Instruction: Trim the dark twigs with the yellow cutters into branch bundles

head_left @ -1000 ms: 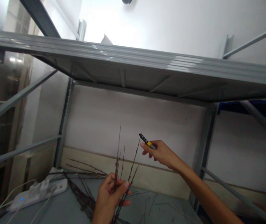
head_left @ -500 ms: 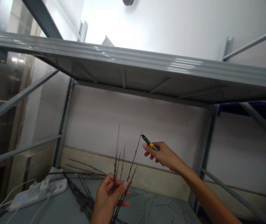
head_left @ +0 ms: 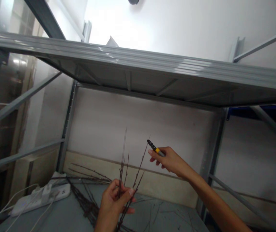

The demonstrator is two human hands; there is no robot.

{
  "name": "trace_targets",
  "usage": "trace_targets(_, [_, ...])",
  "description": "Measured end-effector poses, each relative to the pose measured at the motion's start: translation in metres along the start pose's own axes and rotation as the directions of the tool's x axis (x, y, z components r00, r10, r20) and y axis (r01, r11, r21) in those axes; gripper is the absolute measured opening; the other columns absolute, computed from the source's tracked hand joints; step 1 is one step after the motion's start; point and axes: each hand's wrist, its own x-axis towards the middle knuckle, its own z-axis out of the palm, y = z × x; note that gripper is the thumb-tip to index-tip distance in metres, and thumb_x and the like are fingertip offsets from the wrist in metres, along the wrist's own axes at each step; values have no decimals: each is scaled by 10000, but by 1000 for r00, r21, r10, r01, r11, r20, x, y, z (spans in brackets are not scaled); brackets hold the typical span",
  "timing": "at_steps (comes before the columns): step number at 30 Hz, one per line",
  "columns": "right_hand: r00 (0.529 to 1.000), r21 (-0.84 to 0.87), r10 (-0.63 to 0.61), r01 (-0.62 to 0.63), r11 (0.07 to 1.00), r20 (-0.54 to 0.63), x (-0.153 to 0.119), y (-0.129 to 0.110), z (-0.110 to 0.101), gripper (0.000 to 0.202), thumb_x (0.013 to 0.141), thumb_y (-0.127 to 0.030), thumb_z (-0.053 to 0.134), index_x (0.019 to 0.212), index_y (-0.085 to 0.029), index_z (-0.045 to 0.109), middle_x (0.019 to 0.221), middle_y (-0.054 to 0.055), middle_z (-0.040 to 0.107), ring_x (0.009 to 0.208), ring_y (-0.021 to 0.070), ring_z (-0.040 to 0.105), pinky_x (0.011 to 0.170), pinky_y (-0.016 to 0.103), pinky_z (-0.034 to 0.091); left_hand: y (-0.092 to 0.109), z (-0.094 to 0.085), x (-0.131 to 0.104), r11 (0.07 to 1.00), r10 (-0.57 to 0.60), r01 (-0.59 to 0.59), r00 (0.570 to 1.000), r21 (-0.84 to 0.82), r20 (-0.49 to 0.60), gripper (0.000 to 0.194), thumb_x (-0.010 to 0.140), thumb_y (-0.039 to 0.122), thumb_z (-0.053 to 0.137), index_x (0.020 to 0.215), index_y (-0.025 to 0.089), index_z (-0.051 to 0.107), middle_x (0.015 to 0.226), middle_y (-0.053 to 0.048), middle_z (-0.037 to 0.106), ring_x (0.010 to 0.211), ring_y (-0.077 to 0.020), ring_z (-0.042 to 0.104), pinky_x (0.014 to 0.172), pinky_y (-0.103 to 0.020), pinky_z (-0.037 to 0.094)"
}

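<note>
Several thin dark twigs (head_left: 138,170) stand up from my left hand (head_left: 115,201), which pinches them near the bottom centre. My right hand (head_left: 165,158) is wrapped round a small cutting tool (head_left: 157,150) with dark jaws and a yellow and grey handle. The tool's jaws overlap the upper part of the rightmost long twig; whether they touch it cannot be told. Below and left of my left hand, a bundle of dark branches (head_left: 83,203) lies on the grey shelf surface (head_left: 55,214).
A white power strip (head_left: 41,198) with plugs and cables lies at the lower left. Cut twig pieces (head_left: 167,211) are scattered on the surface at the right. A grey metal shelf (head_left: 138,59) crosses overhead, with uprights at both sides.
The held twigs have shifted slightly right, so the long one now passes behind or beside the tool's jaws. My right hand has hardly moved.
</note>
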Motion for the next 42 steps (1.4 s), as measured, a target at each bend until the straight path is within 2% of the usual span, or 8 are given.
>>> trace_targets(7, [996,-107,-31,22,994,-86,2,4,1,535,837,-664,591,623,-182,685,516,3,547,457,128,488,463,274,343,4,2,-2,1000,2,-2,1000,-4,3,516,577,503,901,737,214,505,725,-8,690,653,-213,708,440,-279,592])
trace_targets(15, [972,-207,-17,-33,978,-234,8,16,15,524,804,-660,615,560,-198,656,482,20,558,472,158,485,514,320,337,5,2,-3,1000,-1,1,1000,-16,-5,504,591,477,899,745,218,496,720,2,694,646,-208,706,435,-269,584])
trace_targets(25, [981,-127,-49,25,992,-186,19,28,29,513,801,-647,635,531,-213,588,489,-2,546,481,146,472,506,303,324,5,-2,0,999,17,-17,1000,-30,-14,489,607,466,897,730,207,500,715,1,700,642,-204,713,426,-261,588])
trace_targets(28, [983,-59,-53,43,997,-177,15,22,30,550,864,-674,542,595,-202,628,519,10,576,463,142,480,500,306,342,4,-4,2,999,12,-12,1000,-35,-20,471,625,450,891,746,203,508,739,-9,708,649,-200,709,429,-258,588])
trace_targets(31, [985,13,-53,56,998,-161,9,12,33,576,901,-689,471,660,-203,665,467,-27,485,424,131,428,477,302,331,2,-5,3,998,1,-2,1000,-55,-7,457,641,446,882,750,201,512,744,-7,708,664,-201,713,443,-258,593])
trace_targets(34, [980,62,-95,108,992,-176,5,-3,37,516,898,-660,514,736,-209,703,485,-29,488,454,135,435,497,302,343,1,-4,4,998,-7,8,1000,-63,9,446,655,445,876,766,201,520,738,-1,704,689,-211,723,466,-273,608])
trace_targets(38, [940,31,-183,200,979,-288,6,-22,43,361,837,-569,655,862,-214,711,720,38,679,600,168,546,581,313,402,0,-2,4,998,-3,3,1000,-56,8,463,640,461,885,768,203,523,718,6,685,710,-231,734,488,-299,624])
trace_targets(42, [874,-118,-301,277,954,-381,8,-37,47,320,825,-487,697,997,-219,679,891,82,714,676,199,599,658,339,447,-2,-1,5,999,6,-5,1000,-40,17,487,630,499,884,760,202,521,735,-13,700,729,-250,744,503,-313,628])
